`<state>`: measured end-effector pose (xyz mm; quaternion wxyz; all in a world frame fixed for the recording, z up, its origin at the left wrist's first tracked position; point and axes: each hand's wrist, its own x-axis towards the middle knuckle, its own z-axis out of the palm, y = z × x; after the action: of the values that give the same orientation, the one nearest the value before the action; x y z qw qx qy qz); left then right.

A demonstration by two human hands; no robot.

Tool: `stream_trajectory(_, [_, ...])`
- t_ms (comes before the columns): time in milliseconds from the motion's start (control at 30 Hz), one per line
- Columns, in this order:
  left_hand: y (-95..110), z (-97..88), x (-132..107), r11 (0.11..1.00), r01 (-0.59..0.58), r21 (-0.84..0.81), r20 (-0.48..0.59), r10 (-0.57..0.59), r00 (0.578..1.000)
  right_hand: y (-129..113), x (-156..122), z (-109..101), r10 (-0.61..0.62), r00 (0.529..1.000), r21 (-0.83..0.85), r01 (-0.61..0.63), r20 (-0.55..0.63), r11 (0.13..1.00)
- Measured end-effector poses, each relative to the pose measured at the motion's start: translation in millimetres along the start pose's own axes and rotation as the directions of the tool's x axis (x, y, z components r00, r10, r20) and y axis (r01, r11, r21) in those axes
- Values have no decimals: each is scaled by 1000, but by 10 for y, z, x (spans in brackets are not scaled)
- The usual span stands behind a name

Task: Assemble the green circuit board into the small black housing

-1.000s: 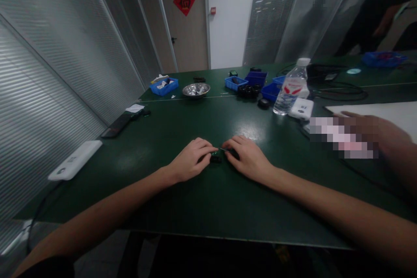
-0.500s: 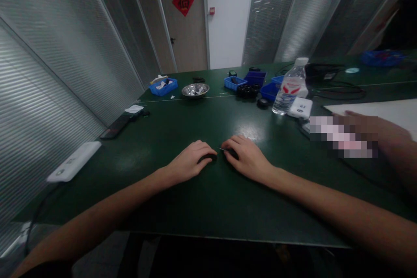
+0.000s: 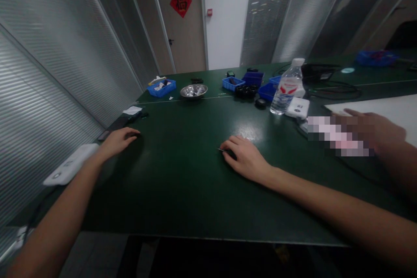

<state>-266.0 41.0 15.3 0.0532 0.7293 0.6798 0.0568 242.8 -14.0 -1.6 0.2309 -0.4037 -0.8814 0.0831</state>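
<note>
My left hand (image 3: 117,142) is raised over the left side of the green table, thumb and fingers pinched. A small dark object (image 3: 138,134) shows at its fingertips, too dim to tell its kind. My right hand (image 3: 243,156) rests on the table near the middle, fingers curled round a black object (image 3: 231,153). A thin silver tip sticks out to the left from between thumb and forefinger; most of the held piece is hidden in the hand.
Across the green table (image 3: 182,191) stand a steel bowl (image 3: 194,91), blue baskets (image 3: 162,88) and a water bottle (image 3: 287,91). White boxes (image 3: 70,165) lie at left and right. At right, another person's hand (image 3: 381,128) is beside a blurred-out item and a white sheet (image 3: 397,108).
My left hand has moved from beside my right hand far to the left and lifted, with a dark object at its fingertips. My right hand has stayed in place with its black piece.
</note>
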Motion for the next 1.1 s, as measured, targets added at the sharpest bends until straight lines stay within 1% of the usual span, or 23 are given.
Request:
stream_trajectory(67, [-204,-61,-29,995,82,48,2,-82,997,6,-1,-2,-1,1000,-2,1,-3,1000])
stream_trajectory(133, [-266,-98,-52,991,118,67,3,-119,993,16,-3,-5,-1,1000,-8,1,-1,1000])
stream_trajectory(333, [-174,-109,-51,989,135,66,20,-137,990,26,-4,1,-8,1000,-13,8,4,1000])
stream_trajectory(500, [-157,-128,-55,987,156,47,17,-157,987,33,2,16,-5,1000,-15,5,4,1000])
stream_trajectory(633, [-138,-149,-77,978,204,47,-12,-204,979,37,0,18,-2,1000,-15,2,4,1000])
stream_trajectory(867, [-117,-141,-99,970,239,45,-90,-234,968,19,0,-7,-12,1000,-6,13,10,1000])
stream_trajectory(1100, [-90,-145,-124,969,247,30,-105,-243,964,6,-6,-27,-12,1000,-2,12,12,1000])
